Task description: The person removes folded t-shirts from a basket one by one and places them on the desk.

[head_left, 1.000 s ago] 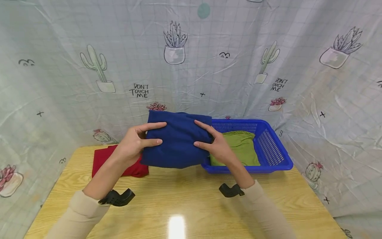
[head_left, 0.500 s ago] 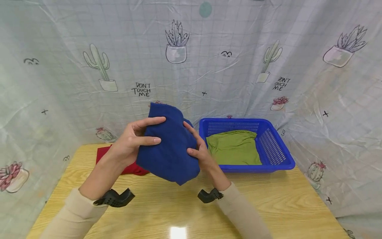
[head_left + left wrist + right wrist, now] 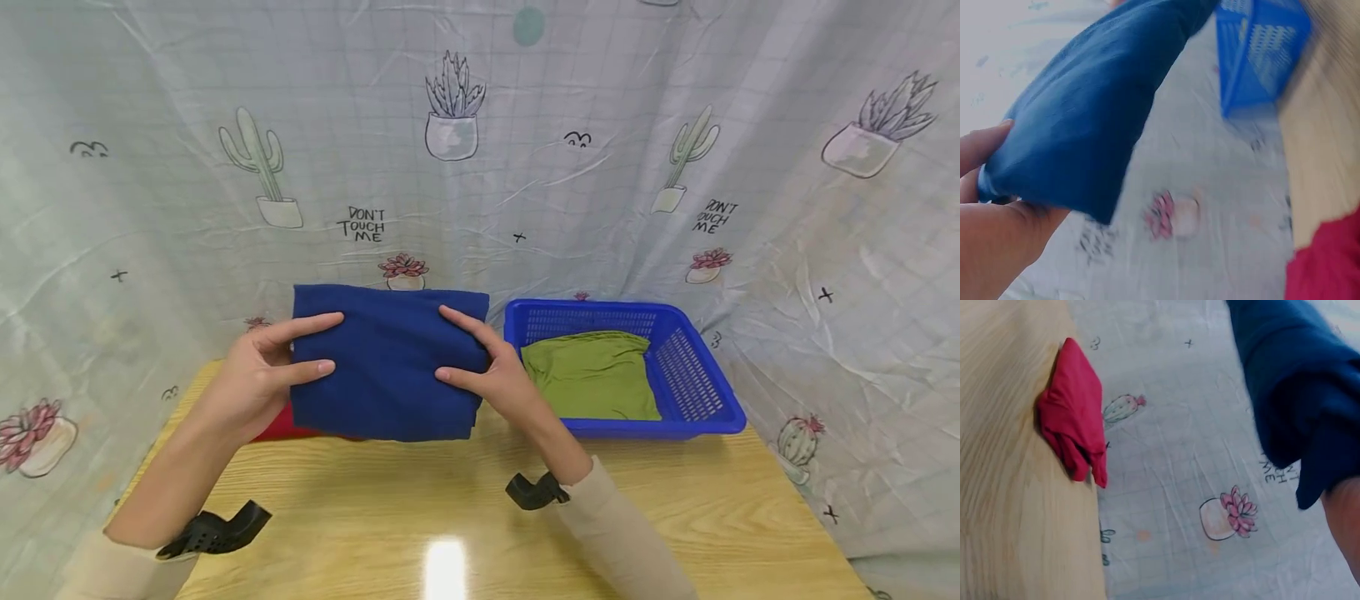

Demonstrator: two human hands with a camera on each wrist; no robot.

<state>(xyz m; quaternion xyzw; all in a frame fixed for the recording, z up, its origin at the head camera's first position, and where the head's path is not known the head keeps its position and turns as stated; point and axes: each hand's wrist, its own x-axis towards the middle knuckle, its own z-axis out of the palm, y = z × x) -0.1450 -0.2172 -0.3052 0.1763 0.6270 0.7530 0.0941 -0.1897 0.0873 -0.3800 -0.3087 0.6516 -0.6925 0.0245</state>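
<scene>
A folded dark blue cloth (image 3: 382, 362) is held up flat above the wooden table (image 3: 450, 508), left of the middle. My left hand (image 3: 262, 371) grips its left edge, thumb in front. My right hand (image 3: 483, 371) grips its right edge the same way. In the left wrist view the blue cloth (image 3: 1094, 112) hangs from my fingers. The right wrist view shows a thick fold of the blue cloth (image 3: 1300, 387) by my hand. A red cloth (image 3: 281, 429) lies on the table behind and below the blue one, mostly hidden; the red cloth (image 3: 1075, 425) shows bunched in the right wrist view.
A blue plastic basket (image 3: 701, 392) stands at the back right of the table with a green cloth (image 3: 592, 375) folded inside. A cactus-print curtain (image 3: 525, 167) surrounds the table on three sides. A glare spot sits near the table's front edge.
The blue cloth went from a bunched, tilted bundle to a flat rectangle, and both hands carried it to the left, off the basket's edge and over the red cloth.
</scene>
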